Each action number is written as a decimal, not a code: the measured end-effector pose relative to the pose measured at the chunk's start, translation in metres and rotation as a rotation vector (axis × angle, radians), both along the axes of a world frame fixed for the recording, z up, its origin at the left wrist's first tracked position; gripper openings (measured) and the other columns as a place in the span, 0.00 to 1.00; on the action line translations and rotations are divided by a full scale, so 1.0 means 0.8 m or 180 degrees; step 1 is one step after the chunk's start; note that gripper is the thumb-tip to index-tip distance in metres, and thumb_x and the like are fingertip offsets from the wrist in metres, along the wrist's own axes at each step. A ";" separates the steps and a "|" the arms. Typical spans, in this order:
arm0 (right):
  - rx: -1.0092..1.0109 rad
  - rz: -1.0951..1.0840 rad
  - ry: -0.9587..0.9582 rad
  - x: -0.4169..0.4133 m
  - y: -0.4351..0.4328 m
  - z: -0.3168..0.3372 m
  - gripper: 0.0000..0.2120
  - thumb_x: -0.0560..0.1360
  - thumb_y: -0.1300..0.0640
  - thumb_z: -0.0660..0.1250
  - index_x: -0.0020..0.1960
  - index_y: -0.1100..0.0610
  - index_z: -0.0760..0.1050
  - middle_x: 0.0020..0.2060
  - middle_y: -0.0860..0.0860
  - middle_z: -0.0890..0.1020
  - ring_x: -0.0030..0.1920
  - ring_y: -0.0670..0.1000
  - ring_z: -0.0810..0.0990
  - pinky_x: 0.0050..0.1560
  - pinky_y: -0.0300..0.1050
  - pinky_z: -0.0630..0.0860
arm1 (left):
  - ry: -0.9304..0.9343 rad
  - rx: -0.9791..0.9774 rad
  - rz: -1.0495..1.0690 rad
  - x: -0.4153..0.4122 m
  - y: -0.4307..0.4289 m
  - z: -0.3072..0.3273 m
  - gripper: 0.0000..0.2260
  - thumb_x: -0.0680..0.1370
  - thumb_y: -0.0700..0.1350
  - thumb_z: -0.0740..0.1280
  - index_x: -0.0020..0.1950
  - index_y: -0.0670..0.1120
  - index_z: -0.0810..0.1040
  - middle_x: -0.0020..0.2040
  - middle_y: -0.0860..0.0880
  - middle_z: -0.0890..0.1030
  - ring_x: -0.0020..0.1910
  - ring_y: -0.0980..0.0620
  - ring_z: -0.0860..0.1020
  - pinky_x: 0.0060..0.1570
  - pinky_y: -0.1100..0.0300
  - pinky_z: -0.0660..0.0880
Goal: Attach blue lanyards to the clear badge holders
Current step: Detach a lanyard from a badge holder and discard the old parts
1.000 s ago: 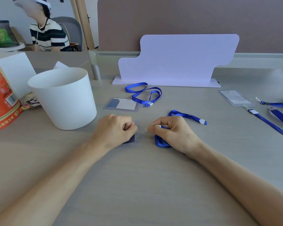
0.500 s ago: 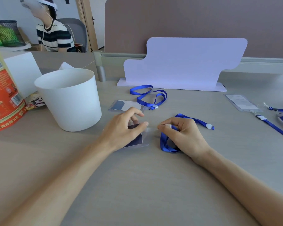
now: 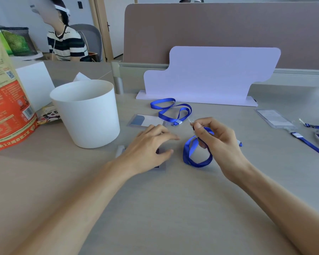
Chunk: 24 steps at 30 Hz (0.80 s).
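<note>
My left hand (image 3: 147, 146) lies flat with spread fingers on a clear badge holder (image 3: 159, 165), which it mostly hides. My right hand (image 3: 217, 138) is lifted a little off the desk and pinches the clip end of a blue lanyard (image 3: 195, 157), whose loop hangs down to the table. A second badge holder (image 3: 145, 120) lies behind my left hand with another blue lanyard (image 3: 171, 109) joined at its end. At the far right lies a third badge holder (image 3: 273, 118) with a blue lanyard (image 3: 309, 145).
A white bucket (image 3: 88, 115) stands left of my hands. A printed orange bag (image 3: 6, 100) and a white box (image 3: 35, 83) are at the far left. A white shaped board (image 3: 210, 76) stands at the back. A person in a striped top (image 3: 66, 45) sits beyond the desk.
My left hand opened from a pinch and now rests flat on the holder. My right hand rose and moved away from it, lifting the lanyard's clip end.
</note>
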State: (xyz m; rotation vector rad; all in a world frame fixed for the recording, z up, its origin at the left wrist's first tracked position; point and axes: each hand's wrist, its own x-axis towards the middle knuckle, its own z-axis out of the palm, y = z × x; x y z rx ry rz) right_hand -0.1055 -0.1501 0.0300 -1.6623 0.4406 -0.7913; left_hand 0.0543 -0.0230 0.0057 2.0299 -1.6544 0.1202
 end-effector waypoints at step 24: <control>-0.1195 -0.1010 0.1100 -0.013 -0.057 -0.015 0.06 0.77 0.55 0.65 0.50 0.46 0.78 0.38 0.37 0.81 0.42 0.46 0.79 0.60 0.57 0.72 | 0.1871 -0.0491 0.0561 0.004 -0.007 0.017 0.07 0.80 0.44 0.60 0.45 0.56 0.70 0.50 0.50 0.82 0.45 0.52 0.77 0.48 0.58 0.71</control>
